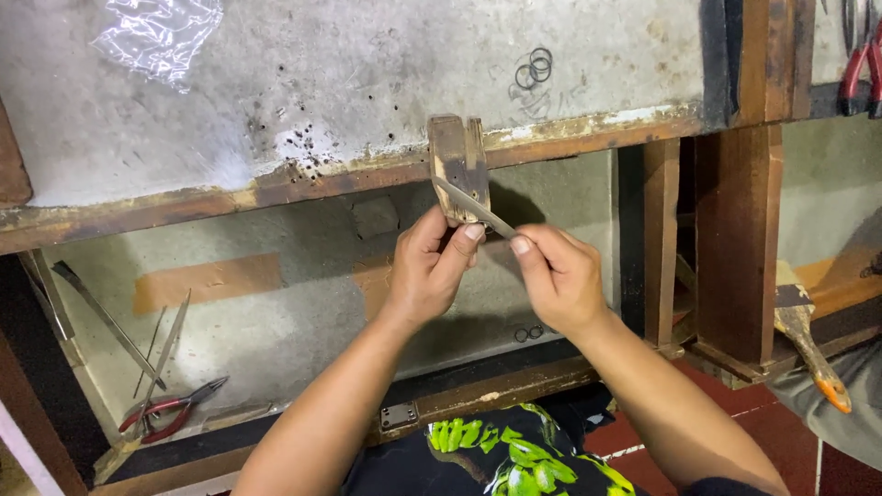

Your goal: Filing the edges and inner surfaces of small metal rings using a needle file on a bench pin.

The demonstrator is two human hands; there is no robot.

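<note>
We brace our work against the wooden peg (458,165) that juts from the front edge of the bench (367,83), so it stays steady at chest height. Our left hand (430,266) pinches something small against the peg's lower end; what it is, we cannot tell. Our right hand (559,276) grips the thin flat metal file (478,209), fingers closed on its near end, so it lies slanted across the peg. The file looks slim, grey and dull.
</note>
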